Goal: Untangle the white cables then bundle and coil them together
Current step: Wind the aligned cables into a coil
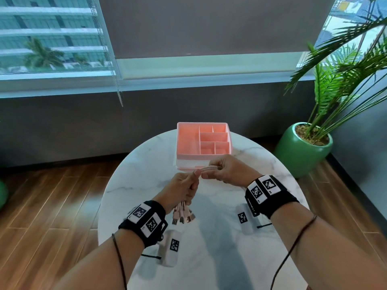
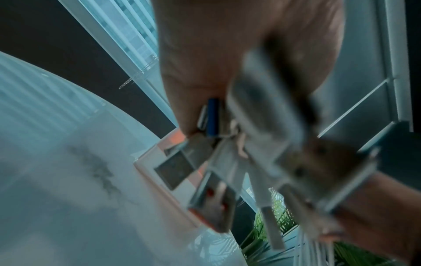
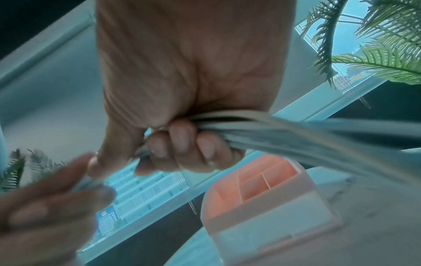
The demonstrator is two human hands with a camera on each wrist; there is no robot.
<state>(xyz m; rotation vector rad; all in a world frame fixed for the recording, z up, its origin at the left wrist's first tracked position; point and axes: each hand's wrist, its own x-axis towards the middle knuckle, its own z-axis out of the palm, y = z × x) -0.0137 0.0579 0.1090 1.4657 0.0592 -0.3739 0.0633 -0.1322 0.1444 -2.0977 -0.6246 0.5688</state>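
Both hands hold the cables above the middle of the table.

The cables [image 1: 207,169] run as one taut bundle between the grips; the left hand [image 1: 180,190] is fisted round them, plugs [image 1: 184,216] hanging below it toward the near edge; the right hand [image 1: 228,169], fingers [image 3: 182,142] curled round the bundle, sits just beside, near the tray [image 1: 188,141] at the far edge; wrists level.
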